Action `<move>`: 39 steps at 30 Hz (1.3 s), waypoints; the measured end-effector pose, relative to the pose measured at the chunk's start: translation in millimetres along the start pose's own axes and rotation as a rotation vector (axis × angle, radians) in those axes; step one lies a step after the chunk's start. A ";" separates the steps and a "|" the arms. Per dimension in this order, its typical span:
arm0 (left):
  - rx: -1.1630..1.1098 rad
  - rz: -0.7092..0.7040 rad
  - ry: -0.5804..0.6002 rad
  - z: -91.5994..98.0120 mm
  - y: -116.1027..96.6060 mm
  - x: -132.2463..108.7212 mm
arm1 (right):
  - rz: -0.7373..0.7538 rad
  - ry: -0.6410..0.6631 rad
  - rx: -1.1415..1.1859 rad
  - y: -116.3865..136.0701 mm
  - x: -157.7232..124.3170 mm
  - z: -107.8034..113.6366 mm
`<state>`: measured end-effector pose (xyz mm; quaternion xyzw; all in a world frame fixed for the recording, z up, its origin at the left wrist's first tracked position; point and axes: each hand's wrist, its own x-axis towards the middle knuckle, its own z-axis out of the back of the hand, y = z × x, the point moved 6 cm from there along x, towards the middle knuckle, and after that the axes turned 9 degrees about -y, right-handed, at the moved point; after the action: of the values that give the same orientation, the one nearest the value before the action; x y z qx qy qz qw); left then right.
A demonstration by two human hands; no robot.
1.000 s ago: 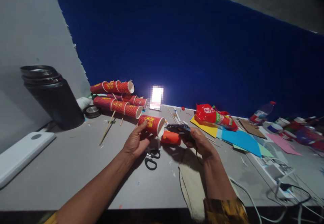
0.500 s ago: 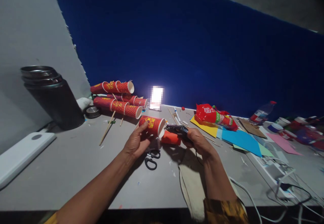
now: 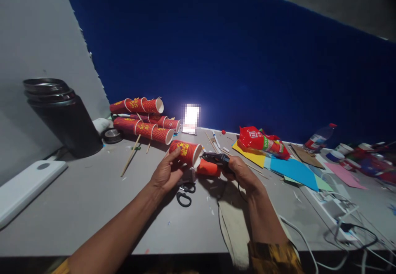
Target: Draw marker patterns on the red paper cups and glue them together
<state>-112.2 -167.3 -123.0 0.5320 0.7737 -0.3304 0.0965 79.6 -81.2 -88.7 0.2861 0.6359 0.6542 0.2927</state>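
My left hand (image 3: pixel 167 171) is wrapped round a red paper cup (image 3: pixel 185 153) with gold lettering, tipped on its side with its mouth facing right. Closed on the grip of a black glue gun (image 3: pixel 218 158), my right hand (image 3: pixel 243 173) keeps the nozzle close to the cup's rim; whether they touch I cannot tell. A second red-orange object (image 3: pixel 208 168) lies on the table below the gun, partly covered. Black-handled scissors (image 3: pixel 185 195) rest under my left hand, their blades mostly hidden.
Joined red paper cups (image 3: pixel 145 129) lie at the back left beside a black flask (image 3: pixel 63 117) and a white power bank (image 3: pixel 31 191). To the right are coloured paper (image 3: pixel 293 173), a red packet (image 3: pixel 261 141), a bottle (image 3: pixel 320 138), and a power strip (image 3: pixel 334 212) with loose cables.
Both hands, the cup and the glue gun hold almost the same positions. The whole view has shifted very slightly.
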 end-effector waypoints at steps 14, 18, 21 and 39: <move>0.010 0.004 0.004 -0.5 -0.4 -0.8 | -0.003 -0.022 -0.047 -5.0 3.1 4.1; 0.003 0.001 -0.010 -0.6 -1.6 -0.8 | -0.019 -0.026 -0.027 -7.5 2.1 4.3; -0.014 -0.016 -0.015 -0.4 -3.6 -0.4 | -0.041 -0.041 -0.014 -8.3 0.4 3.7; 0.037 -0.031 0.033 -0.2 -2.2 3.0 | -0.015 -0.059 0.001 5.7 -5.1 -4.8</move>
<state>-115.3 -165.4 -123.4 0.5269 0.7771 -0.3373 0.0689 79.2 -88.3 -83.1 0.3009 0.6293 0.6430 0.3161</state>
